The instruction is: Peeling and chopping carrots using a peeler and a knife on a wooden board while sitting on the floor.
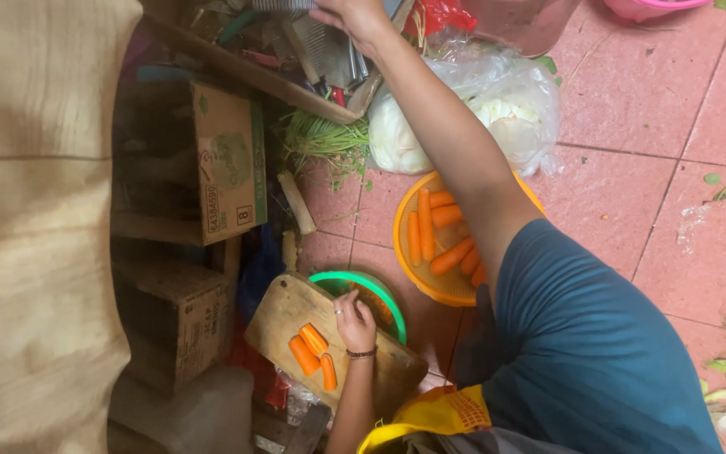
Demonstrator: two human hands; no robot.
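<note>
On your left a brown cardboard box (227, 164) lies tipped on its side, its lit face carrying a green printed picture, a white label strip and a small square mark. Just below it sits a second brown cardboard box (185, 324), shadowed, faint print on its face. A clear plastic bag (497, 105) holding pale cabbage lies on the pink tiles at top centre, beside the orange basket. A bit of red plastic wrapper (447, 15) shows just above it. No screens or signs.

Bare pink floor tiles (632, 109) at one side; cardboard boxes (212, 160) and orange basket (409, 252) crowding the cutting board (283, 315)
</note>
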